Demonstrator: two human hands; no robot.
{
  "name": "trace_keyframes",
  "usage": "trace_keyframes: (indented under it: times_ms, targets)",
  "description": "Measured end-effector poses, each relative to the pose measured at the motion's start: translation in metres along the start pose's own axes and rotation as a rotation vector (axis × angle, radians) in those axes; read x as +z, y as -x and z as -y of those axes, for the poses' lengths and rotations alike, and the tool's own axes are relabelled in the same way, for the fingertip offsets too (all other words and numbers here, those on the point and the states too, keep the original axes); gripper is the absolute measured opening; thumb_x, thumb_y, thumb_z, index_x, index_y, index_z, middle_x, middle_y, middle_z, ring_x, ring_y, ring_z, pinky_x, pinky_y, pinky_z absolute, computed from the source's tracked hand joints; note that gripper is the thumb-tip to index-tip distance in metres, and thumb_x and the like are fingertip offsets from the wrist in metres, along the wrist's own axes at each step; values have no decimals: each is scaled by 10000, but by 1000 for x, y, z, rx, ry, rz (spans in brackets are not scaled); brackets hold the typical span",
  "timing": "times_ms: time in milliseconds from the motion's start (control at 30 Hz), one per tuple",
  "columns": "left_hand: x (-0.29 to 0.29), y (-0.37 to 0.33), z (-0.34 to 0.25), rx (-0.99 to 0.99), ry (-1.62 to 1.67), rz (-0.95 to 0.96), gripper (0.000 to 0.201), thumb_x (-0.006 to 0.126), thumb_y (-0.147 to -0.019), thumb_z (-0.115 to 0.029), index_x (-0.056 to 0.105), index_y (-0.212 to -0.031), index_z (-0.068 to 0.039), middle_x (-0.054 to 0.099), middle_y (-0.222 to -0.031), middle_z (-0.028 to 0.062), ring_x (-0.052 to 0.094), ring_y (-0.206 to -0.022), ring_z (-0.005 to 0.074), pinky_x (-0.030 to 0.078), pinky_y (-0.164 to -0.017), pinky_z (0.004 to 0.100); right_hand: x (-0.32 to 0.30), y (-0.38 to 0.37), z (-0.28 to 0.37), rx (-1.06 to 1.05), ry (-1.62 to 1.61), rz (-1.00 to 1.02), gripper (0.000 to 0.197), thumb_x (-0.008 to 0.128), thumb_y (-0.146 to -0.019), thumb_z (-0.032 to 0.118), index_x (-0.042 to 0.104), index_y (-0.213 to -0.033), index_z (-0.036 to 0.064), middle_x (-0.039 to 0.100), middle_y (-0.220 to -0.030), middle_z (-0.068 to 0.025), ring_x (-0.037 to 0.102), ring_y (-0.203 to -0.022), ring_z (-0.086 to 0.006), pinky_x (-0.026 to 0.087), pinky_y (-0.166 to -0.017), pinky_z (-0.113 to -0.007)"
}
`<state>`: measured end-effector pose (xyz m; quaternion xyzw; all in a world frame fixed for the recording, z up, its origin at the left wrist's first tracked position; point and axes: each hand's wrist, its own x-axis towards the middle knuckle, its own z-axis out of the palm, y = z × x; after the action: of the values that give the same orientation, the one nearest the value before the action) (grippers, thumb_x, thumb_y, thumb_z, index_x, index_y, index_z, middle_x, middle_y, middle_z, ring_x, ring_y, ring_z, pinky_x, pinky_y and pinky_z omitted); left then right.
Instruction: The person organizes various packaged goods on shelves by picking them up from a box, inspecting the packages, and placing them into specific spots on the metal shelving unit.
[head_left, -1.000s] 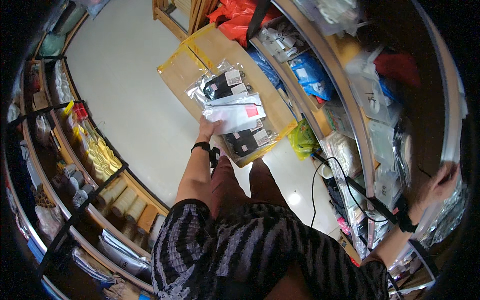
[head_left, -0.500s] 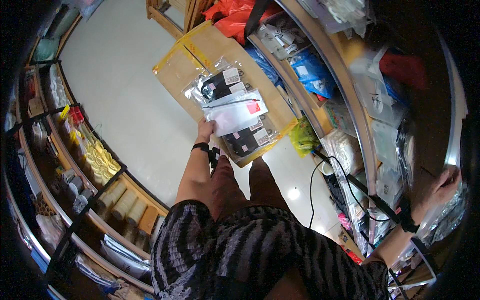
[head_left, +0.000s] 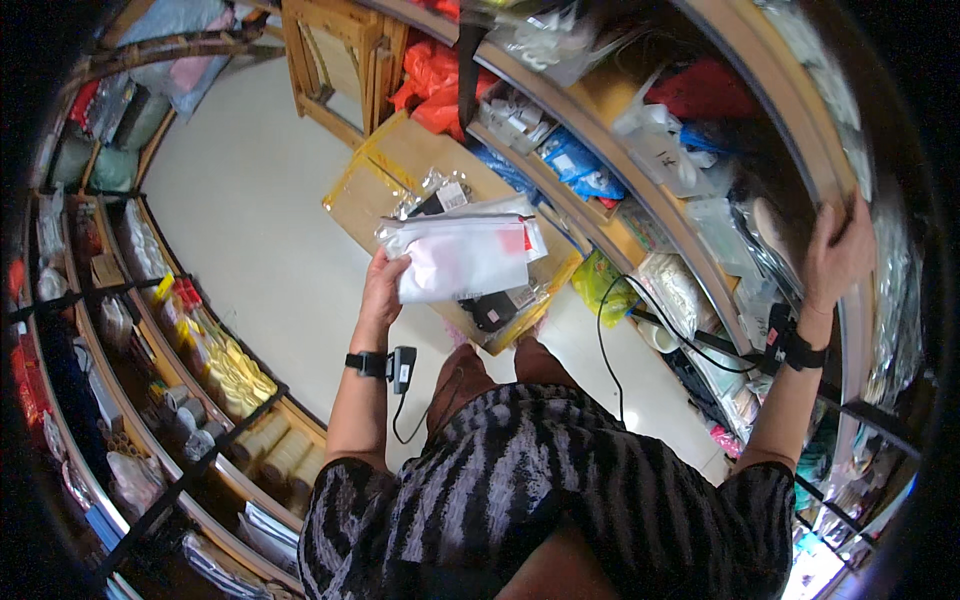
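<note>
My left hand (head_left: 383, 290) pinches the left end of a white, partly see-through plastic bag (head_left: 462, 258). The bag has a dark strip along its upper edge, and something pinkish shows through it. Below it lies a cardboard box (head_left: 375, 180) bound with yellow tape, with clear packets holding black items (head_left: 492, 312) on top. The bag covers part of these packets. Out to the right, my right hand (head_left: 838, 250) grips the edge of a curved-looking shelf board (head_left: 815, 150), thumb and fingers on either side. Both wrists carry black straps with small devices.
Shelves on the right hold a blue bag (head_left: 580, 165), clear boxes (head_left: 670, 160) and packets. A red bag (head_left: 430, 85) and a wooden frame (head_left: 335, 70) stand beyond the box. Left shelves hold yellow items (head_left: 235, 370) and rolls (head_left: 275, 450). A black cable (head_left: 610, 350) hangs by the right shelves.
My left hand has lifted the white bag off the packets toward me. My right hand has moved up and away along the right shelves onto the board's edge.
</note>
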<state>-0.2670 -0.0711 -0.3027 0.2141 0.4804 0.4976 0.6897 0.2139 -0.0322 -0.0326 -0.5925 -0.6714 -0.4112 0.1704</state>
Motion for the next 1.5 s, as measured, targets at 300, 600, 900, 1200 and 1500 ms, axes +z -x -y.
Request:
trace_keyframes:
  times_ms: [300,600,900,1200,1500]
  targets:
    - [71,41,-68,72,308,207,476,438,-815,-58,300,-1271,-49,438,-1210,125,480,-1068,251,434,-877,374,-2,61,146,1124,-1974,782,506,432,-867,363,332,-1264,65,405,-1247,-118,358,-1182,-217,333,-949,-337]
    - [97,43,-65,42,364,284,451,458,-845,-170,321,-1258,-50,456,-1191,110,489,-1053,248,427,-874,388,-19,36,172,940,-2347,741,463,352,-852,96,249,-1294,5,388,-1254,-114,444,-1106,-175,377,-914,-294]
    - [126,50,-79,178,242,362,402,505,-822,-95,384,-1197,-14,525,-1097,118,549,-967,227,467,-824,350,-18,39,156,975,-2473,672,428,417,-846,89,322,-1254,1,474,-1165,-118,499,-1046,-192,416,-883,-304]
    - [127,44,-94,199,202,474,375,499,-820,-83,402,-1173,1,526,-1101,122,553,-962,227,481,-795,364,-42,32,146,659,-2194,992,452,608,-780,162,415,-1159,9,533,-1021,-82,556,-889,-168,514,-652,-285]
    - [136,54,-129,97,67,645,584,613,-713,-103,358,-1227,6,489,-1174,114,498,-1053,231,390,-911,367,-50,3,103,339,-1832,868,313,631,-757,139,538,-1019,-4,580,-910,2,512,-792,-71,422,-714,-236]
